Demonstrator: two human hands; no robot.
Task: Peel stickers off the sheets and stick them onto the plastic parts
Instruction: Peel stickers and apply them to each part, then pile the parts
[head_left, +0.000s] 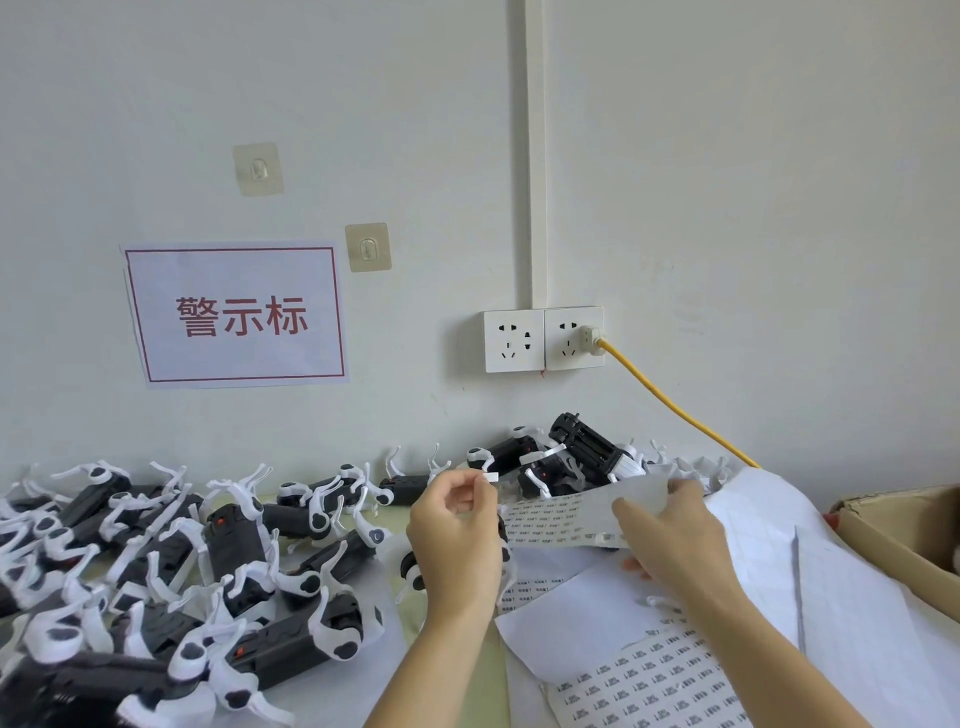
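My left hand (453, 525) is raised and pinches a small white sticker (491, 477) between thumb and fingertip. My right hand (670, 535) grips a lifted sticker sheet (561, 514) with rows of small printed labels, just right of the sticker. More sticker sheets (639, 675) lie flat below my right forearm. Black plastic parts with white legs (228, 561) lie in a heap on the left of the table. A smaller pile of such parts (566, 457) sits against the wall behind the lifted sheet.
White backing papers (810, 577) spread across the right of the table. A cardboard box (904, 535) stands at the far right edge. A yellow cable (675, 405) runs from the wall sockets (543, 340) down behind the papers. A red-lettered sign (236, 314) hangs on the wall.
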